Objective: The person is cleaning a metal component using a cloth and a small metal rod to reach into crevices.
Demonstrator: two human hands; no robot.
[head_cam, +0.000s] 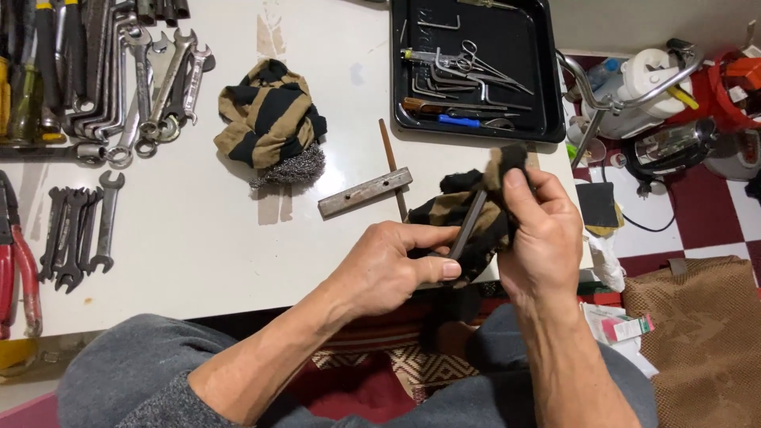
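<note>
Two hands (476, 246) — white table (238, 230), checkered floor (713, 214).

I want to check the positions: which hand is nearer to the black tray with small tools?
Right. The right hand is just below the black tray, near its front right corner, holding a striped cloth. The left hand is lower and further left, gripping a dark metal bar.

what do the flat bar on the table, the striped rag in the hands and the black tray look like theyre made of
Flat bar: seemingly steel, dull grey, worn, with small holes.
Striped rag: soft woven or knit cloth, tan and black, crumpled around a dark rod held by the left hand and right hand.
Black tray: probably coated metal; glossy, thin raised rim.
</note>
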